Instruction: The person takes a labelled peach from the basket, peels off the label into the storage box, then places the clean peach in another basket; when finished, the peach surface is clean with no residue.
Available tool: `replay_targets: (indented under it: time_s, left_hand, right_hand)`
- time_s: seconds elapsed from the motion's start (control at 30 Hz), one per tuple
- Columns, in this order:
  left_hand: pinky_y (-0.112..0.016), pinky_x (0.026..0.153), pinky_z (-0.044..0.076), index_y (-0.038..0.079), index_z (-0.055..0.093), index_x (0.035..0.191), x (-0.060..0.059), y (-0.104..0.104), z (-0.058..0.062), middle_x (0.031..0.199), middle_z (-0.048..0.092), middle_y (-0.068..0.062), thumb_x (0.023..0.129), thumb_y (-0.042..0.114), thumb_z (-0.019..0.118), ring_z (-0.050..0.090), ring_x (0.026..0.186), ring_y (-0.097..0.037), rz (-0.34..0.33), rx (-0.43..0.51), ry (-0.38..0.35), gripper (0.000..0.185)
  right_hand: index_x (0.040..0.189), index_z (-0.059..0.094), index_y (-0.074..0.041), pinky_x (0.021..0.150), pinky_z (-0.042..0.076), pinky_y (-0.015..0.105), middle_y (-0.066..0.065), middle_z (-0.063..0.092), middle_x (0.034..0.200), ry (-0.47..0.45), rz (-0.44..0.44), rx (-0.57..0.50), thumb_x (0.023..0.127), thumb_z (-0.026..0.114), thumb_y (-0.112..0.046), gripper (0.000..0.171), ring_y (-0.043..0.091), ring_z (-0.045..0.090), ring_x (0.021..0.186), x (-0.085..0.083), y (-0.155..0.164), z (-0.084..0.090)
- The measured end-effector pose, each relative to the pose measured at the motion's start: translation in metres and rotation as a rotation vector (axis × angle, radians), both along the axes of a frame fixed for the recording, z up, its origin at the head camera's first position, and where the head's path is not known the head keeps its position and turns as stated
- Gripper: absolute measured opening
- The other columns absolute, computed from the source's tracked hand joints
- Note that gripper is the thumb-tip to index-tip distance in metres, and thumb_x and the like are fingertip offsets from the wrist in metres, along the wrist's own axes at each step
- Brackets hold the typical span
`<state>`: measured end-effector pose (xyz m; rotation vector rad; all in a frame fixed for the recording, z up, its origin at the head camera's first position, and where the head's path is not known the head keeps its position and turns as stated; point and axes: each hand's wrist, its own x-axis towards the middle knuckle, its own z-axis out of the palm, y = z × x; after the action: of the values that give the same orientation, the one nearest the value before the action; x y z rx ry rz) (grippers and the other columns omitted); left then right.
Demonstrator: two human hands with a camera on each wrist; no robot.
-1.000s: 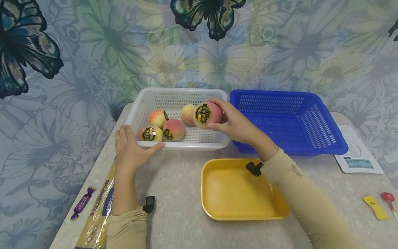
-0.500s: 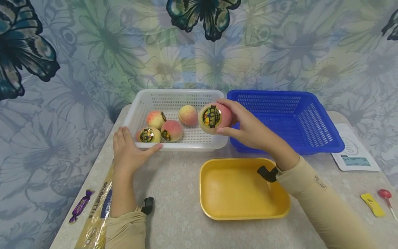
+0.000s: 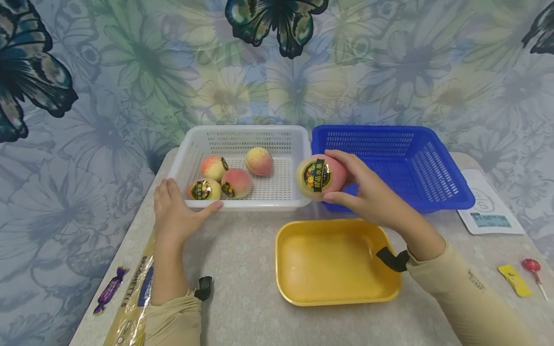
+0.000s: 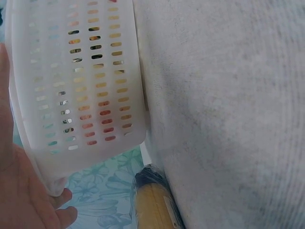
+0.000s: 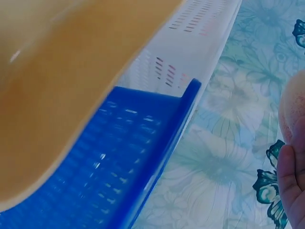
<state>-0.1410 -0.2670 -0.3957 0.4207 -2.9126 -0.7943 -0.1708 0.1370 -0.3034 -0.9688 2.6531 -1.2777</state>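
My right hand (image 3: 372, 192) grips a peach (image 3: 321, 177) with a round black-and-gold sticker. It is raised over the place where the white basket (image 3: 246, 205) and the blue basket (image 3: 446, 192) meet. In the right wrist view, part of the peach (image 5: 293, 102) shows at the right edge above the fingers. My left hand (image 3: 175, 211) rests on the white basket's front left corner, its fingers straight along the side and its thumb on the front rim. Inside that basket lie several more peaches (image 3: 236, 182), some with stickers.
A yellow tray (image 3: 337, 264) stands in front of the baskets. At the left lie a gold spaghetti packet (image 3: 132, 302) and a purple wrapped candy (image 3: 110, 290). To the right are a flat white device (image 3: 491, 211), a yellow sachet (image 3: 515, 280) and a red lollipop (image 3: 531, 265).
My right hand has carried the peach rightward, from over the white basket toward the blue one. My left hand has stayed at the white basket's corner.
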Motion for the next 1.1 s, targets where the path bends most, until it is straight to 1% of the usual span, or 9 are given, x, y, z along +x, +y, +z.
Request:
replay_targets:
  time_s: [0.1,0.27,0.37,0.57,0.63,0.8,0.93,1.1]
  left_hand:
    - [-0.068,0.119,0.004,-0.001,-0.013,0.156,0.0,0.0,0.0,0.165,-0.016,-0.022,0.069,0.081,0.067,-0.013,0.151,-0.045,-0.002,-0.006,-0.001,0.143]
    - [-0.068,0.119,0.003,-0.001,-0.011,0.156,0.0,0.0,0.0,0.165,-0.015,-0.023,0.07,0.08,0.067,-0.012,0.151,-0.046,0.0,-0.007,0.008,0.143]
    - [-0.068,0.119,0.003,-0.001,-0.011,0.156,0.0,0.0,0.001,0.165,-0.014,-0.023,0.069,0.08,0.068,-0.012,0.151,-0.046,0.0,-0.007,0.012,0.143]
    - [-0.068,0.119,0.003,-0.002,-0.01,0.156,0.0,0.001,0.0,0.165,-0.012,-0.024,0.069,0.079,0.069,-0.012,0.151,-0.047,-0.003,0.002,0.021,0.143]
    - [-0.069,0.119,0.002,-0.002,-0.01,0.156,-0.001,0.001,-0.001,0.165,-0.012,-0.024,0.069,0.078,0.07,-0.012,0.151,-0.047,-0.004,0.007,0.028,0.143]
    - [-0.07,0.117,-0.002,-0.002,-0.009,0.157,-0.002,0.003,-0.002,0.164,-0.01,-0.026,0.068,0.078,0.071,-0.01,0.151,-0.047,-0.008,0.003,0.039,0.143]
    - [-0.072,0.116,-0.006,0.0,-0.01,0.157,-0.002,0.003,0.001,0.164,-0.011,-0.026,0.068,0.079,0.07,-0.013,0.151,-0.046,-0.001,-0.009,0.022,0.143]
    - [-0.071,0.115,-0.01,0.003,-0.011,0.157,0.0,0.004,0.005,0.163,-0.016,-0.024,0.069,0.08,0.069,-0.018,0.15,-0.044,0.007,-0.006,-0.004,0.142]
  right_hand:
    - [0.154,0.032,-0.016,0.093,0.045,0.008,0.007,0.045,0.145,-0.008,-0.023,-0.007,0.089,0.074,-0.019,0.078,0.019,0.058,0.11,0.007,0.009,-0.003]
    - [0.154,0.032,-0.018,0.096,0.042,0.005,0.008,0.044,0.145,-0.021,-0.062,-0.016,0.09,0.073,-0.018,0.076,0.02,0.056,0.118,0.017,0.022,-0.006]
    - [0.154,0.032,-0.021,0.096,0.043,0.005,0.006,0.045,0.144,-0.019,-0.084,-0.018,0.089,0.074,-0.016,0.077,0.016,0.055,0.119,0.022,0.028,-0.01]
    - [0.154,0.033,-0.025,0.096,0.043,0.006,0.004,0.046,0.142,0.014,-0.099,-0.026,0.089,0.074,-0.013,0.078,0.007,0.054,0.113,0.028,0.038,-0.021]
    - [0.154,0.033,-0.023,0.096,0.043,0.006,0.006,0.047,0.142,0.029,-0.095,-0.039,0.089,0.074,-0.011,0.078,0.005,0.054,0.112,0.03,0.041,-0.024]
    - [0.154,0.033,-0.02,0.096,0.042,0.005,0.01,0.046,0.143,0.024,-0.097,-0.077,0.089,0.072,-0.007,0.077,0.001,0.055,0.11,0.035,0.045,-0.03]
    - [0.154,0.032,-0.019,0.096,0.043,0.005,0.01,0.045,0.143,0.001,-0.106,-0.099,0.09,0.071,-0.006,0.076,0.001,0.055,0.11,0.039,0.047,-0.034]
    - [0.154,0.032,-0.019,0.099,0.041,0.005,0.011,0.043,0.145,-0.014,-0.098,-0.13,0.09,0.07,-0.004,0.076,0.0,0.053,0.115,0.041,0.047,-0.035]
